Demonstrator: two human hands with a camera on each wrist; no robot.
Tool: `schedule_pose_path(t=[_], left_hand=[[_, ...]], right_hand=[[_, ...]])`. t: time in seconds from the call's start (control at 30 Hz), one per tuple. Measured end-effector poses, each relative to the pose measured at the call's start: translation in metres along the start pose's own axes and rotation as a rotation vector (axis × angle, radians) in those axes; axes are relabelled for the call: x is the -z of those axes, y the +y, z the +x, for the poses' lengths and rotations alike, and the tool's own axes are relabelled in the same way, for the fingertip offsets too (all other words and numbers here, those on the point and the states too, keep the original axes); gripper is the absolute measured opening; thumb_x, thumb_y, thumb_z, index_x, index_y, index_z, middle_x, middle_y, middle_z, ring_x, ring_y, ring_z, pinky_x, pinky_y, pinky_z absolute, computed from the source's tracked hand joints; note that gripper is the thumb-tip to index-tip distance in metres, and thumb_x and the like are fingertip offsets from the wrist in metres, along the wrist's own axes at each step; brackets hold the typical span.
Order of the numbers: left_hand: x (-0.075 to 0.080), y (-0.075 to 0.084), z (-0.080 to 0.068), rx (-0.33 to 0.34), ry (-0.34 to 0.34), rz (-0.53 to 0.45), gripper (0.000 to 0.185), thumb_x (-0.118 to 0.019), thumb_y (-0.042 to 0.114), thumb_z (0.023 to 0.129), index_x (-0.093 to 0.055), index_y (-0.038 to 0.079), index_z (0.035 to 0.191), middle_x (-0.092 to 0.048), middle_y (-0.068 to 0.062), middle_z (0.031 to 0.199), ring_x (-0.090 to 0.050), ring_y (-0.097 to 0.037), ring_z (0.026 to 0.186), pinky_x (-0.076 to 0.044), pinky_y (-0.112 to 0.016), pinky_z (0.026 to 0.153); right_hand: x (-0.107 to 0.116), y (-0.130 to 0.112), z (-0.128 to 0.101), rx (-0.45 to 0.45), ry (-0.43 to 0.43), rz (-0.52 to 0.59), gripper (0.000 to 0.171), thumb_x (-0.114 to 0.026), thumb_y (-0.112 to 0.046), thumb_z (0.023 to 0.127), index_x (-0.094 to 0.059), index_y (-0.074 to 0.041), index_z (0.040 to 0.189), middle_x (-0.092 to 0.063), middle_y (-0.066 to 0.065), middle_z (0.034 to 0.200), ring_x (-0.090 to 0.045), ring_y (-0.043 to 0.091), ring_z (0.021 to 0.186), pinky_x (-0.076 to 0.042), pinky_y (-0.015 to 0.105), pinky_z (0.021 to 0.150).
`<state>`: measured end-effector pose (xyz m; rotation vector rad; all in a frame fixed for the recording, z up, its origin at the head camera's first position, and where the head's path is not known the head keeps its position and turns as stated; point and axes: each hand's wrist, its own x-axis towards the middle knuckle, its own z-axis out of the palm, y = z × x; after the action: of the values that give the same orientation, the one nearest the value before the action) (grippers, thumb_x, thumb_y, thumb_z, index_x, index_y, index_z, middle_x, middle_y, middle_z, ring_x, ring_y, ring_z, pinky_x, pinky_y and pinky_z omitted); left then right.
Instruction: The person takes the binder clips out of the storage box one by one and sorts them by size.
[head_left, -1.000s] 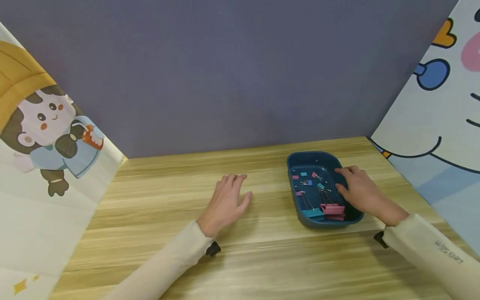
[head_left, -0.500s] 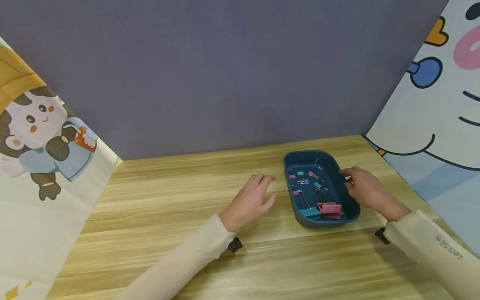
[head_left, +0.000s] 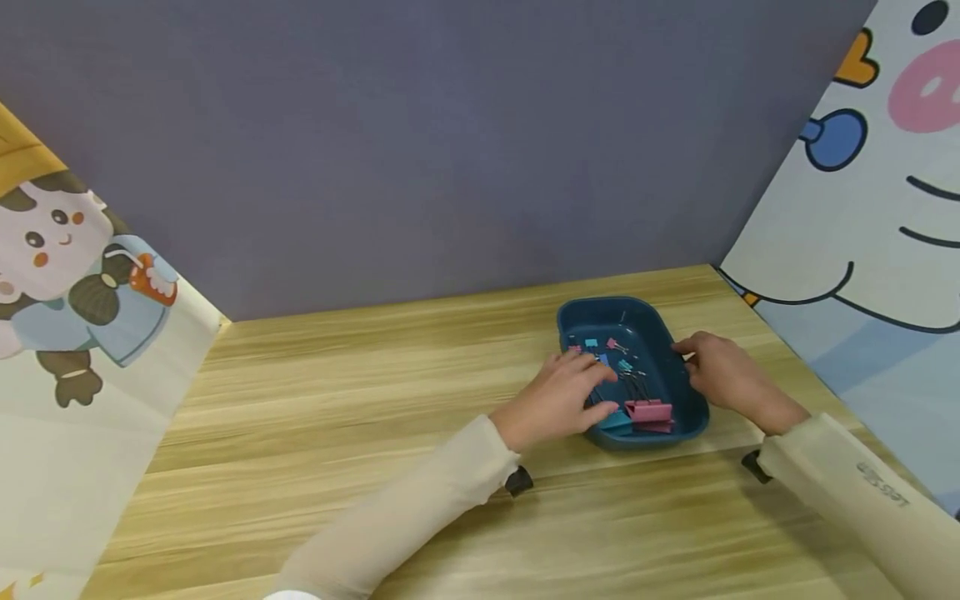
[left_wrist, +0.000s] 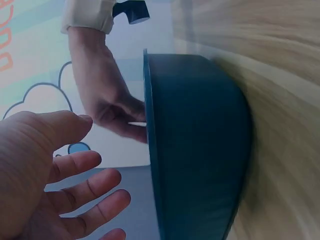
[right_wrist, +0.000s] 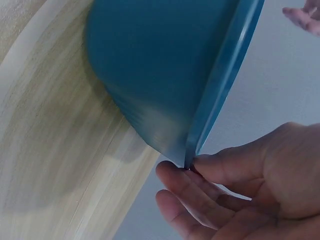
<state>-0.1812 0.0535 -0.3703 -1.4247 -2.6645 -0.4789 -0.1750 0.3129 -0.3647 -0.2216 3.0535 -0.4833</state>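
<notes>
A dark blue plastic bin point(head_left: 651, 443) stands on the table and holds several binder clips. Among them are a large pink binder clip point(head_left: 648, 411), a large teal one point(head_left: 619, 422) beside it, and small pink, teal and blue ones. My right hand point(head_left: 727, 379) pinches the bin's right rim between thumb and fingers, as the right wrist view shows. Over the bin's left side hovers my left hand point(head_left: 558, 402), fingers spread and loosely bent, nothing in it. In the left wrist view its fingertips point(left_wrist: 120, 200) are apart from the bin wall point(left_wrist: 195, 140). It hides some of the small clips.
The wood-grain table point(head_left: 360, 400) extends to the left and in front of the bin. A grey-purple panel point(head_left: 450, 150) rises along the back edge. Cartoon-printed panels stand on the left point(head_left: 135, 333) and right point(head_left: 810, 208).
My left hand has moved right, from above the table to over the bin's left side. My right hand has closed its fingers on the right rim. The view has shifted slightly.
</notes>
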Motion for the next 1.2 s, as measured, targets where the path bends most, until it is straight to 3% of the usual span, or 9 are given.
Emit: schedule_pose_path(t=[0.13,0.37,0.53,0.7,0.87,1.2], left_hand=[[-0.011,0.008,0.012,0.021,-0.034,0.017,0.034,-0.054,0.042,0.095,-0.060,0.021,0.120,-0.056,0.007,0.114,-0.049,-0.012,0.108,-0.034,-0.040,0.100],[-0.032,0.021,0.031,0.067,-0.062,-0.001,0.030,-0.058,0.038,0.092,-0.063,0.021,0.117,-0.060,0.008,0.114,-0.053,-0.012,0.106,-0.036,-0.045,0.099],[-0.040,0.024,0.040,0.084,-0.031,0.003,0.020,-0.063,0.035,0.090,-0.067,0.022,0.105,-0.064,0.014,0.092,-0.053,-0.004,0.081,-0.039,-0.037,0.082],[-0.043,0.027,0.046,0.143,-0.050,0.011,0.012,-0.066,0.035,0.088,-0.063,0.024,0.085,-0.054,0.016,0.070,-0.047,-0.003,0.066,-0.039,-0.035,0.071],[-0.045,0.030,0.049,0.177,-0.071,0.044,0.018,-0.068,0.035,0.086,-0.059,0.023,0.077,-0.051,0.013,0.065,-0.049,-0.006,0.066,-0.041,-0.034,0.067],[-0.049,0.032,0.054,0.184,-0.103,0.070,0.011,-0.069,0.029,0.086,-0.065,0.022,0.080,-0.057,0.009,0.071,-0.052,-0.009,0.069,-0.044,-0.033,0.066]], right_hand=[[0.001,0.000,0.001,0.013,-0.006,0.005,0.036,-0.053,0.010,0.081,-0.057,0.016,0.116,-0.055,0.029,0.104,-0.052,0.024,0.071,-0.042,0.033,0.057],[0.002,0.001,0.003,0.004,-0.021,0.028,0.034,-0.053,0.012,0.080,-0.057,0.017,0.114,-0.054,0.027,0.099,-0.061,0.033,0.082,-0.048,0.034,0.056],[0.003,0.000,0.003,0.010,-0.018,0.022,0.033,-0.053,0.011,0.080,-0.058,0.017,0.112,-0.055,0.027,0.099,-0.062,0.034,0.083,-0.050,0.036,0.059],[0.003,-0.001,0.003,0.006,-0.025,0.026,0.034,-0.051,0.011,0.079,-0.058,0.017,0.112,-0.055,0.027,0.100,-0.062,0.034,0.084,-0.050,0.036,0.060],[0.002,-0.001,0.002,0.008,-0.025,0.026,0.034,-0.051,0.012,0.079,-0.058,0.017,0.112,-0.054,0.026,0.099,-0.061,0.033,0.082,-0.048,0.034,0.059],[0.001,0.000,0.003,0.028,-0.003,-0.010,0.032,-0.054,0.012,0.078,-0.060,0.017,0.109,-0.055,0.026,0.096,-0.059,0.028,0.076,-0.049,0.038,0.061]])
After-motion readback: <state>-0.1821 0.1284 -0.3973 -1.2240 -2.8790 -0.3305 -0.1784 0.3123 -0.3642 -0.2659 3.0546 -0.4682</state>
